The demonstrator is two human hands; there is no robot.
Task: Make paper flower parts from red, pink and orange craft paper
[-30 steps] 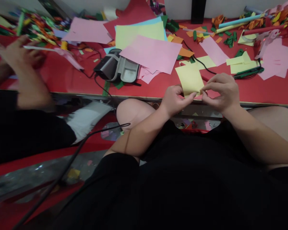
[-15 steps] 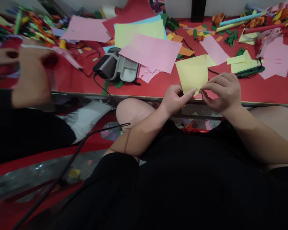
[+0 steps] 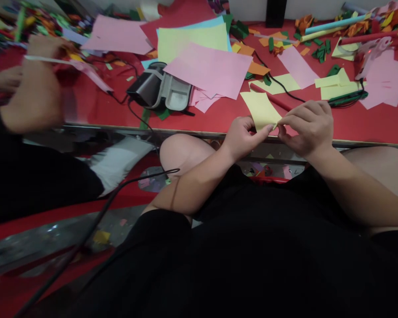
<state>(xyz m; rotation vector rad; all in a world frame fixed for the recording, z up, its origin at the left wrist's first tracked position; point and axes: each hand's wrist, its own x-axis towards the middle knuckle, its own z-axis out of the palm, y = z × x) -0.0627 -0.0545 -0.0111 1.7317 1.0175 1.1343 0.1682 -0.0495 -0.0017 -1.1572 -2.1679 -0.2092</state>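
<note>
A pale yellow sheet of paper [image 3: 261, 109] is pinched between both hands just above the front edge of the red table [image 3: 215, 121]. My left hand [image 3: 243, 136] is closed on its lower left part, thumb on top and fingers behind. With fingertips and thumb, my right hand [image 3: 307, 126] grips the sheet's lower right corner, close to the left thumb. The paper curves upward from there, and its corner seems bent or rolled; the fingers partly hide it. Behind the sheet lies a red paper strip or stick [image 3: 272, 97] beside another yellow piece [image 3: 283, 83].
Pink sheets [image 3: 208, 70] lie over yellow, blue and red paper. A grey case [image 3: 178, 95] with a dark device sits left of them. A pink glue gun [image 3: 371, 55] stands at right, another [image 3: 91, 75] at left, near a co-worker's arm [image 3: 40, 92]. Cables cross the table.
The yellow sheet now shows narrower and more curled between my hands, uncovering the red piece behind it. My hands stay nearly in place. The co-worker's arm has shifted left.
</note>
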